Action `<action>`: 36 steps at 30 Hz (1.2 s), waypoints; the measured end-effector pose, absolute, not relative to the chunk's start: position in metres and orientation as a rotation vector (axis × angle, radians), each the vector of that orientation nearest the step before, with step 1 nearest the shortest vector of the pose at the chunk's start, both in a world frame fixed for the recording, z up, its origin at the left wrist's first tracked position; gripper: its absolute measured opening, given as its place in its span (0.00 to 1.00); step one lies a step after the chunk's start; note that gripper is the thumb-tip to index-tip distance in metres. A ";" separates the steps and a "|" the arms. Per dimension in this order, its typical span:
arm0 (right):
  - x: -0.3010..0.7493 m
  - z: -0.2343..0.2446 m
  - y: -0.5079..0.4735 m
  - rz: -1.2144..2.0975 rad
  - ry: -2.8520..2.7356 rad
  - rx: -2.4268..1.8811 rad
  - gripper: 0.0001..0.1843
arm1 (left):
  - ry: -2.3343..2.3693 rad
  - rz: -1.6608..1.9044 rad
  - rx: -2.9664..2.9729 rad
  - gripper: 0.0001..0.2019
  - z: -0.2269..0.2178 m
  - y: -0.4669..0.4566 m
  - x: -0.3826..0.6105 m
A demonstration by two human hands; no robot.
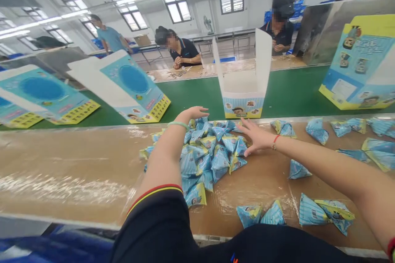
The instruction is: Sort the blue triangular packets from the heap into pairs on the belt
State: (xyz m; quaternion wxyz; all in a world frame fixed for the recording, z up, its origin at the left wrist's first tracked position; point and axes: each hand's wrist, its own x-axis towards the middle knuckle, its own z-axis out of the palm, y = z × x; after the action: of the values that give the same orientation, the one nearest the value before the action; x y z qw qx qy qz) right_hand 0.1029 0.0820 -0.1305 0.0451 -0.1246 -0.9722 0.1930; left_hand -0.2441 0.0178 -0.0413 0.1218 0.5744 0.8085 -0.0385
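A heap of blue and yellow pyramid-shaped packets [211,152] lies on the brown-covered table in front of me. My left hand [196,113] reaches over the heap's far left edge, its fingers stretched out to the right. At the heap's right side my right hand [256,134] has its fingers spread, touching or close to the outer packets; neither hand has a packet lifted. Just beyond the heap, an open box [243,107] with raised white flaps stands on the green belt.
More boxes stand on the green belt [188,94], a tilted open one [132,86] at left and another [358,65] at right. Loose packets [317,130] are scattered to the right on the brown table [68,164]. Across the belt, two people sit working.
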 end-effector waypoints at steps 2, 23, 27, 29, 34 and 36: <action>0.107 -0.139 0.107 0.674 -3.001 -0.337 0.78 | 2.303 -0.192 1.636 0.25 -0.058 0.039 -0.245; 0.115 -0.145 0.144 0.790 -2.716 -0.265 0.55 | 2.428 -0.332 1.466 0.22 -0.061 0.056 -0.185; 0.107 -0.141 0.165 0.875 -2.586 -0.746 0.37 | 2.311 -0.139 1.702 0.26 -0.056 0.084 -0.137; 0.103 -0.143 0.166 0.913 -2.593 -0.815 0.37 | 2.202 -0.092 1.781 0.26 -0.057 0.099 -0.108; 0.111 -0.138 0.146 0.950 -2.676 -0.739 0.29 | 2.141 -0.113 1.832 0.27 -0.057 0.110 -0.058; 0.123 -0.131 0.142 0.929 -2.707 -0.682 0.26 | 2.148 -0.183 1.827 0.24 -0.056 0.105 -0.045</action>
State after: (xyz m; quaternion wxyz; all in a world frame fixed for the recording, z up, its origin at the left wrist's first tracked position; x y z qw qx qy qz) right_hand 0.1229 0.1415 -0.1306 0.0996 -0.2307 -0.9154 0.3144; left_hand -0.0449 0.1051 -0.0558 0.1571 0.6385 0.7507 -0.0640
